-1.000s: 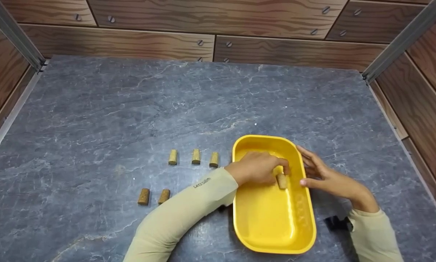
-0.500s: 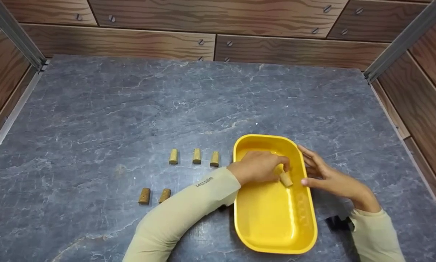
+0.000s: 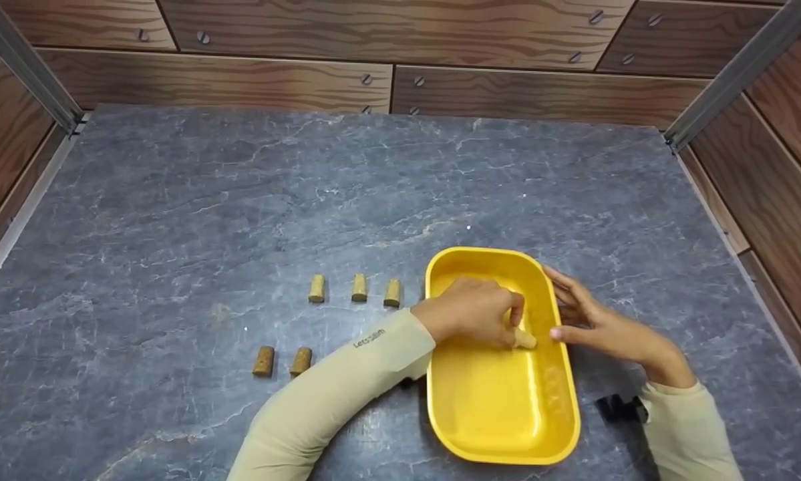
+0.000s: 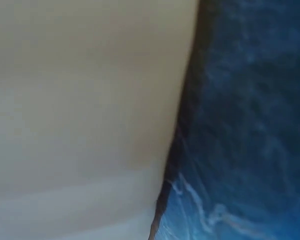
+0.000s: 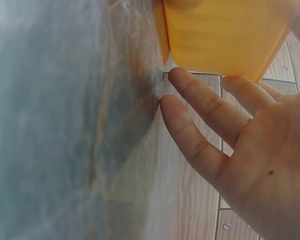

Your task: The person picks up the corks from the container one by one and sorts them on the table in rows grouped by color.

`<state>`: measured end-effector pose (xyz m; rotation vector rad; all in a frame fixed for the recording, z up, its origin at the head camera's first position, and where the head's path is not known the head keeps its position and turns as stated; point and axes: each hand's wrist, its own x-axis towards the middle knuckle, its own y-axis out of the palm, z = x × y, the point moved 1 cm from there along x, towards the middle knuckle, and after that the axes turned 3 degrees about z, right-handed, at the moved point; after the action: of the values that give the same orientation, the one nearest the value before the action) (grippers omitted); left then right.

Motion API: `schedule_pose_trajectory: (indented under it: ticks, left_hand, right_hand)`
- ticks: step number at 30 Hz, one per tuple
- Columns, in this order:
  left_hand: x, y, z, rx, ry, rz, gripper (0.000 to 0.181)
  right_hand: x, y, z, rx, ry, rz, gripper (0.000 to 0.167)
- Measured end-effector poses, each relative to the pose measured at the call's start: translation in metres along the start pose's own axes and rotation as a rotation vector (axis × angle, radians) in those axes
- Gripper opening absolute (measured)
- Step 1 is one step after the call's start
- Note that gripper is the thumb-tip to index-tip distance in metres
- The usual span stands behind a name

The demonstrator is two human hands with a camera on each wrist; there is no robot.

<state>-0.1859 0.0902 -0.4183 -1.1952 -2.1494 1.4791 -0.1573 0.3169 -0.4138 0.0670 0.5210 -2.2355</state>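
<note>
In the head view my left hand (image 3: 478, 311) reaches into a yellow plastic tub (image 3: 504, 461), fingers bent. It pinches a pale cork (image 3: 526, 339) low inside the tub; part of the cork is hidden behind the fingers. My right hand (image 3: 599, 329) steadies the tub's right side from outside, the thumb tip at the rim. The right wrist view shows its fingers (image 5: 205, 105) spread and fairly straight against the tub's wall (image 5: 215, 40). Only a blurred sleeve (image 4: 80, 110) and tabletop appear in the left wrist view.
Left of the tub, three pale corks (image 3: 359, 288) lie in a row on the grey marbled table (image 3: 240, 187). Two darker corks (image 3: 263, 361) lie nearer, one beside my left sleeve (image 3: 347, 387). Wood-patterned panels (image 3: 400, 33) enclose the table.
The cork at my left fingers has turned, from pointing towards me to pointing right, and now shows less. The tub and my right hand stay in place.
</note>
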Motion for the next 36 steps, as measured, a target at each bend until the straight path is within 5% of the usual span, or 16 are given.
schedule_pose_trajectory:
  ticks: [8, 19, 27, 36]
  left_hand:
    - [0.0014, 0.0019, -0.0006, 0.011, 0.009, 0.082, 0.025]
    - [0.0004, 0.0015, 0.0007, 0.0, 0.097, 0.192, 0.048]
    - [0.0014, 0.0014, -0.0013, 0.019, 0.131, 0.192, 0.029]
    - [-0.0003, -0.002, 0.0014, -0.095, 0.169, 0.165, 0.035]
  right_hand:
    - [-0.0006, -0.0006, -0.0005, -0.013, 0.015, -0.011, 0.081]
    - [-0.0003, -0.0007, 0.0001, -0.001, 0.058, -0.01, 0.082]
    - [-0.0012, -0.0014, 0.0006, -0.016, 0.06, -0.025, 0.082]
    - [0.0004, 0.0002, -0.0012, -0.017, 0.024, -0.013, 0.081]
